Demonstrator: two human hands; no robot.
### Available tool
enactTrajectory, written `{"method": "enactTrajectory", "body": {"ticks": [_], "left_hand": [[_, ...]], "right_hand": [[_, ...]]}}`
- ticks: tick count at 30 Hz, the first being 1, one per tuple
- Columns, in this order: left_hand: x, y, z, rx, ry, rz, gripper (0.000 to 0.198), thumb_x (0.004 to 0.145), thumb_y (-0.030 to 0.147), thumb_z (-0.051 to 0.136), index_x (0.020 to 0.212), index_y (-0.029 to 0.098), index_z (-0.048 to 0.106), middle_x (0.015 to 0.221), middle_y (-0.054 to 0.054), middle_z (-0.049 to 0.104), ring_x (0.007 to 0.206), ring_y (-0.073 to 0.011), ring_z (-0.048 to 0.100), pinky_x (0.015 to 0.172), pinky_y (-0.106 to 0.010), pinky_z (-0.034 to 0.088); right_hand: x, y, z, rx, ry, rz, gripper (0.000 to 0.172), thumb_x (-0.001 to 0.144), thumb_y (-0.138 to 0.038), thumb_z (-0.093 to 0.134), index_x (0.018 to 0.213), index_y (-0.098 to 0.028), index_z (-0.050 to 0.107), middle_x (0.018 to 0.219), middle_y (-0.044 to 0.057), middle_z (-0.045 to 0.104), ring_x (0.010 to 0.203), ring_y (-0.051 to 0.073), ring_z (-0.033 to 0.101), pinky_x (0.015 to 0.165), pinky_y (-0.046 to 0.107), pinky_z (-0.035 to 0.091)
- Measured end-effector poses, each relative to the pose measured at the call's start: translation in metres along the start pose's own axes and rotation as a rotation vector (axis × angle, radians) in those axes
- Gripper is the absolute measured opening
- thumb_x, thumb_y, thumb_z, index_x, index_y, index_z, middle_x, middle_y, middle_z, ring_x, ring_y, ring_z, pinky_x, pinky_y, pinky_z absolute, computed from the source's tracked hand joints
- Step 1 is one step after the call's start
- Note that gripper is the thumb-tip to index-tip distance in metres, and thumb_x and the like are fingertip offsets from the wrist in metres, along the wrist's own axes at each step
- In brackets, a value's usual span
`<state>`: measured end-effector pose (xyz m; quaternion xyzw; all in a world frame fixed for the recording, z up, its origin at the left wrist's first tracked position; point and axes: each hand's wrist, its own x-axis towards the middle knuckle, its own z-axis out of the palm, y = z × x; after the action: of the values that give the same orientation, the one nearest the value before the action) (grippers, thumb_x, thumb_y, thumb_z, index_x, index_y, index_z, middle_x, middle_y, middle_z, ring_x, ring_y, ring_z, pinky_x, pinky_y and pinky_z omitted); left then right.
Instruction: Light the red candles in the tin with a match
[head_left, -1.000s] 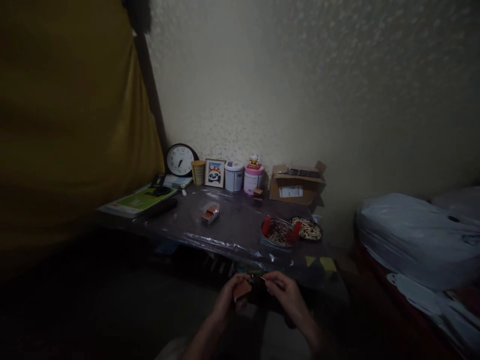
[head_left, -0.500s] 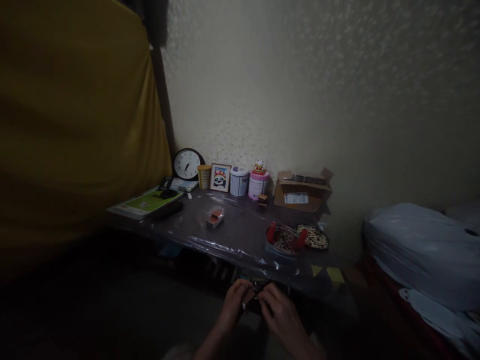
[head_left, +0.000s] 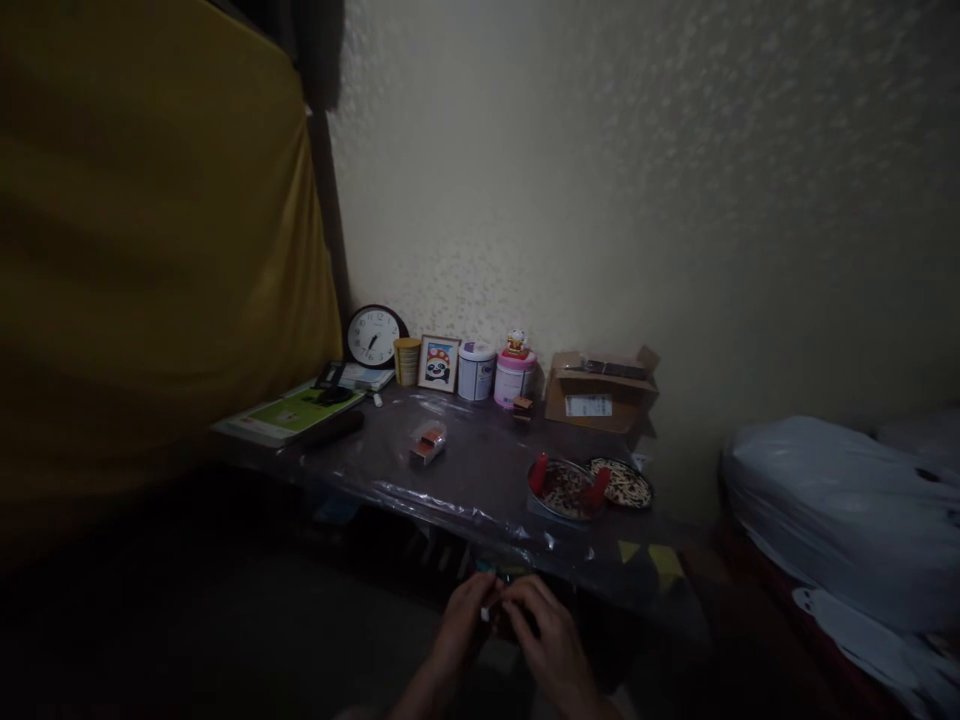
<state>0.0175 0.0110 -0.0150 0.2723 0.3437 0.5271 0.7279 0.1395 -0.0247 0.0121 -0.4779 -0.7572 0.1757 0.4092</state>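
Observation:
My left hand (head_left: 464, 612) and my right hand (head_left: 546, 625) meet low in front of the table's near edge. Both have their fingers closed, with the fingertips close together around something small. Only a pale speck and a dark bit of it show between the fingers; its kind cannot be made out in the dim light. Beyond them on the table (head_left: 480, 462) lies a small orange-and-dark block in clear wrapping (head_left: 428, 443). To the right sits a round tin (head_left: 568, 490) with dark and pale bits and red pieces at its rim, beside a second round dish (head_left: 621, 484) of pale bits.
Along the wall stand a clock (head_left: 375, 336), a yellow cup (head_left: 406, 362), a framed panda picture (head_left: 438, 364), two lidded tubs (head_left: 475, 374) and an open cardboard box (head_left: 598, 402). Yellow paper notes (head_left: 664, 562) lie at the right edge. A yellow curtain (head_left: 165, 220) hangs left.
My hands have drawn closer together, and the brownish piece visible between them before is now mostly covered by fingers. The camera view has shifted slightly. The table items have stayed put.

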Motion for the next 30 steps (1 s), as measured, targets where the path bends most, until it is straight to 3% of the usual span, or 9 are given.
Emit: {"method": "enactTrajectory", "body": {"ticks": [6, 11, 18, 25, 28, 30], "left_hand": [[-0.009, 0.008, -0.001, -0.123, -0.010, 0.002, 0.022, 0.056, 0.035, 0.070, 0.069, 0.017, 0.069, 0.076, -0.006, 0.067, 0.075, -0.0182, 0.058, 0.065, -0.027, 0.041], [-0.017, 0.014, -0.006, -0.161, -0.142, -0.012, 0.023, 0.060, 0.025, 0.069, 0.082, 0.019, 0.071, 0.099, -0.009, 0.068, 0.100, -0.0250, 0.056, 0.083, -0.033, 0.040], [-0.034, 0.033, 0.008, -0.154, -0.104, 0.004, 0.017, 0.068, 0.028, 0.065, 0.083, 0.020, 0.069, 0.094, -0.006, 0.070, 0.099, -0.0224, 0.057, 0.086, -0.033, 0.040], [-0.055, 0.056, 0.037, -0.159, -0.151, 0.135, 0.016, 0.069, 0.028, 0.064, 0.079, 0.017, 0.068, 0.088, -0.007, 0.069, 0.093, -0.0219, 0.059, 0.086, -0.033, 0.040], [-0.064, 0.064, 0.048, -0.184, -0.168, 0.148, 0.013, 0.069, 0.025, 0.064, 0.078, 0.016, 0.067, 0.079, -0.005, 0.069, 0.080, -0.0179, 0.061, 0.079, -0.029, 0.042], [-0.067, 0.065, 0.049, -0.170, -0.161, 0.148, 0.013, 0.070, 0.025, 0.063, 0.079, 0.017, 0.067, 0.074, -0.003, 0.067, 0.074, -0.0155, 0.060, 0.074, -0.027, 0.042]], "right_hand": [[0.007, 0.001, 0.001, 0.079, 0.145, 0.014, 0.016, 0.086, -0.025, 0.045, 0.086, -0.023, 0.061, 0.085, 0.002, 0.063, 0.081, 0.015, 0.061, 0.073, 0.020, 0.047], [0.014, 0.002, -0.005, 0.128, 0.317, 0.094, 0.020, 0.083, -0.033, 0.048, 0.081, -0.021, 0.064, 0.079, 0.003, 0.067, 0.075, 0.017, 0.063, 0.069, 0.024, 0.050], [0.022, -0.004, -0.021, 0.185, 0.483, 0.168, 0.025, 0.080, -0.039, 0.051, 0.084, -0.018, 0.064, 0.077, 0.004, 0.069, 0.070, 0.018, 0.065, 0.066, 0.028, 0.052], [0.013, -0.058, -0.041, -0.018, 0.607, -0.211, 0.012, 0.083, -0.019, 0.050, 0.087, -0.021, 0.062, 0.087, 0.005, 0.067, 0.085, 0.016, 0.062, 0.077, 0.028, 0.050], [0.013, -0.050, -0.036, -0.125, 0.499, -0.312, 0.016, 0.084, -0.018, 0.048, 0.090, -0.021, 0.063, 0.089, 0.005, 0.068, 0.085, 0.017, 0.063, 0.077, 0.029, 0.050], [0.016, -0.031, -0.034, -0.160, 0.536, -0.247, 0.019, 0.085, -0.023, 0.044, 0.084, -0.020, 0.063, 0.082, 0.006, 0.068, 0.078, 0.017, 0.064, 0.071, 0.028, 0.052]]}}
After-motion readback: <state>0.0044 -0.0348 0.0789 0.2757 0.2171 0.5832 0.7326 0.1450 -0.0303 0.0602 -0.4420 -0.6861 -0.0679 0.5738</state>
